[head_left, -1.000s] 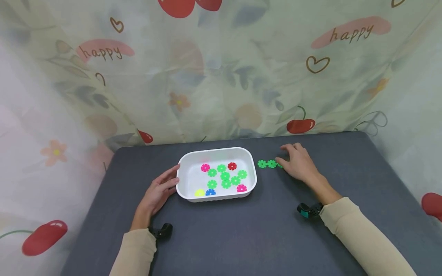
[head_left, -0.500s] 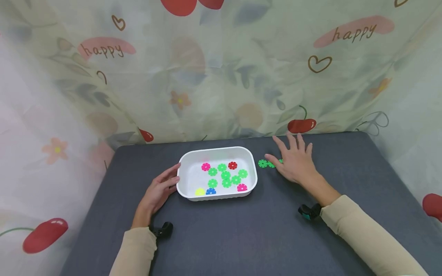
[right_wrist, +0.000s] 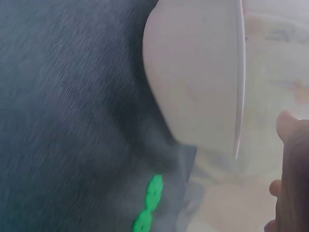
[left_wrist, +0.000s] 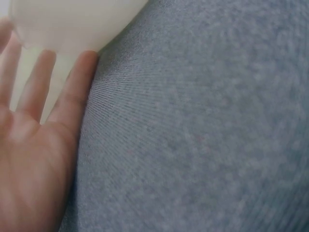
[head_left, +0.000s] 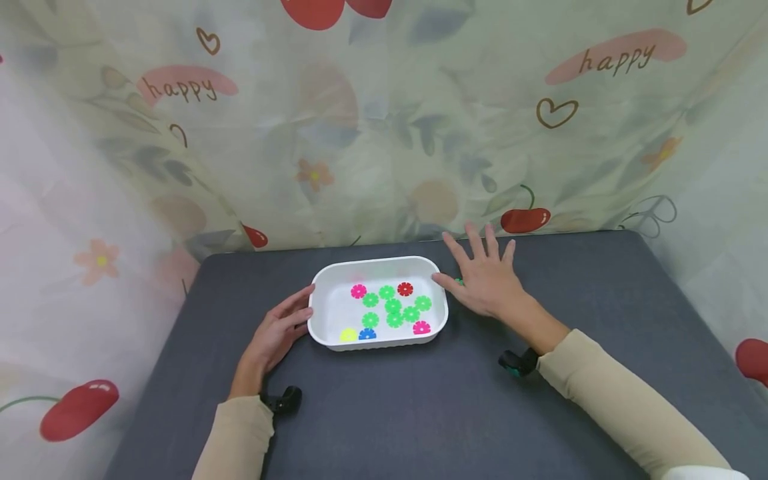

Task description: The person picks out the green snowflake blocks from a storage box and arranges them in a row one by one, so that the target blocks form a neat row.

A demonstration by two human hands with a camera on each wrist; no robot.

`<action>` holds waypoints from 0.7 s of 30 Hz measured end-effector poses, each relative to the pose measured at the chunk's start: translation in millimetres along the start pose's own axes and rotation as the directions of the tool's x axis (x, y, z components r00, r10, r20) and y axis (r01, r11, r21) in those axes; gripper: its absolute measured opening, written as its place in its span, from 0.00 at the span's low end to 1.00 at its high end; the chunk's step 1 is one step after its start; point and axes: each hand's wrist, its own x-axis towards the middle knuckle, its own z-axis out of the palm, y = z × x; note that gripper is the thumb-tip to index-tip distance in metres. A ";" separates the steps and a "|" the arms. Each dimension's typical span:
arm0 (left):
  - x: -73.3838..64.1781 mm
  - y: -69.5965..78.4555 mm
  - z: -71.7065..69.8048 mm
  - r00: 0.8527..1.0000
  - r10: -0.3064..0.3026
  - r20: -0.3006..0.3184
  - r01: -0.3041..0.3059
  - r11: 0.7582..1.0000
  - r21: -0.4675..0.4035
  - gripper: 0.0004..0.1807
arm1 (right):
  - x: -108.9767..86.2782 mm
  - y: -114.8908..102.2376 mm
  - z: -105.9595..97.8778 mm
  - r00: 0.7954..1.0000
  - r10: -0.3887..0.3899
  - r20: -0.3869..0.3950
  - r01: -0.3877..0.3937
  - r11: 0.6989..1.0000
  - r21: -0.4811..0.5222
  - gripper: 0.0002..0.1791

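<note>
A white tray [head_left: 327,303] with notched plastic discs in it stands at the middle of the table. My left hand [head_left: 273,337] touches the tray's left end; in the left wrist view its fingers reach out nearly straight to the tray wall [left_wrist: 72,24]. My right hand [head_left: 489,287] is spread, palm down, near the tray's right rim, holding nothing. Beneath it, mostly hidden in the head view, lies a row of joined green discs [head_left: 459,282]. The right wrist view shows part of this row [right_wrist: 147,205] on the table, beside the tray's end wall [right_wrist: 193,72].
Inside the tray lie several loose green discs [head_left: 393,306], pink ones [head_left: 358,291], a red one [head_left: 405,289], a yellow one [head_left: 349,335] and a blue one [head_left: 368,334]. A dark grey cloth covers the table [head_left: 384,413]. A patterned curtain [head_left: 384,167] hangs behind it.
My right hand has let go of the green row's right end, spread its fingers and moved left over the row towards the tray. My left hand has stayed at the tray.
</note>
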 end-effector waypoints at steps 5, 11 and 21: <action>-0.6 1.4 0.1 1.000 0.003 -0.001 -0.003 1.000 0.002 0.35 | 1.2 -19.9 0.2 0.998 -0.053 0.023 0.052 0.999 0.011 0.49; 0.0 1.0 -0.1 1.000 -0.001 0.007 0.001 1.000 0.004 0.34 | 1.2 -41.9 4.7 0.990 -0.137 0.024 0.137 0.991 -0.012 0.49; 0.5 -0.5 -0.2 1.000 0.009 0.012 -0.009 1.000 -0.005 0.34 | 2.9 -74.2 12.3 0.964 -0.266 -0.009 0.265 0.963 -0.055 0.48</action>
